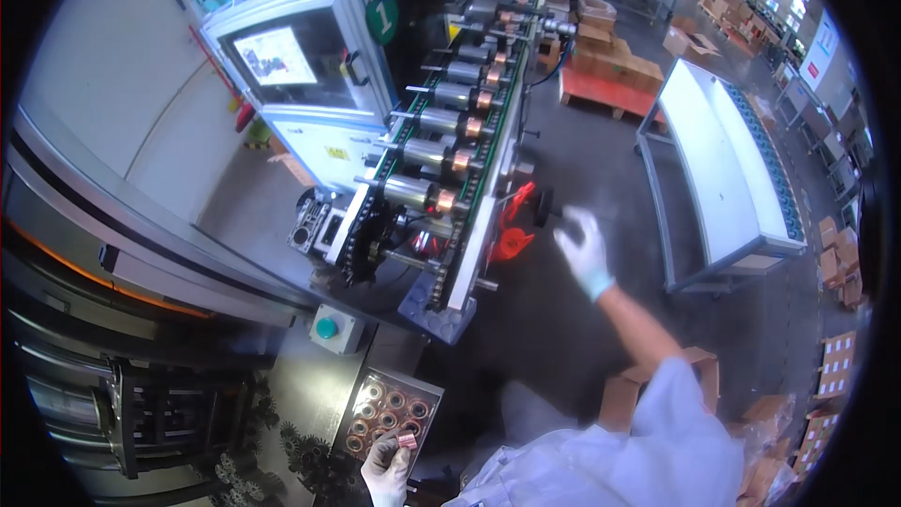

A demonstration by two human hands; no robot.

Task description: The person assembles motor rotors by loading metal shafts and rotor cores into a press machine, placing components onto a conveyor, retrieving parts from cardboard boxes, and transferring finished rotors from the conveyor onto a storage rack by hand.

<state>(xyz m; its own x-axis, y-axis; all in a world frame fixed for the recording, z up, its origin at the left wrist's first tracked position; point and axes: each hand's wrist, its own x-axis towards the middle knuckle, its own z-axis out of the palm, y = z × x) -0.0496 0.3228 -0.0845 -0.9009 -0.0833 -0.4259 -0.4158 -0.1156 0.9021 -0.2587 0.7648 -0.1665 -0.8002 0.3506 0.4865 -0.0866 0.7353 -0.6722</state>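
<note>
My left hand (385, 474), in a pale glove, pinches a small copper-coloured ring (406, 439) at the lower middle. Just beyond it lies a tray (434, 396) of round copper-coloured rings with dark centres. My right hand (584, 252), also gloved, is raised right of the conveyor (488, 211), its fingers curved and thumb apart. Close to those fingertips is a dark round part (543, 207); whether they touch is unclear. Metal cylinders with copper-coloured ends (410, 192) lie crosswise along the conveyor's chains.
A red cloth-like item (511, 242) hangs beside the conveyor. Black toothed parts (305, 449) lie left of the tray, near a green push button (327, 328). A machine cabinet with a screen (275, 55) stands behind. On the right are a white rack (718, 164) and a cardboard box (619, 399).
</note>
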